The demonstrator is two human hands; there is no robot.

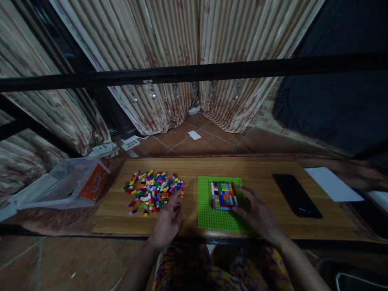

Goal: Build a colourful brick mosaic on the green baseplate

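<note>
A low, multicoloured block build (224, 196) of toy bricks stands on a green baseplate (204, 218). My right hand (259, 212) is at the build's right side, thumb and fingers spread apart near its right corners; I cannot tell how firmly they touch it. To the left lies a loose pile of small coloured bricks (154, 192). My left hand (168, 222) reaches to the pile's right edge with its fingers stretched out. No brick shows clearly in it, though the fingertips blend with the pile.
Both lie on a wooden board (189, 173). A black phone-like slab (297, 196) and a white sheet (333, 184) are at the right. A clear plastic bin (65, 182) with an orange label tilts at the left. A dark rail (194, 74) crosses before striped curtains (169, 36).
</note>
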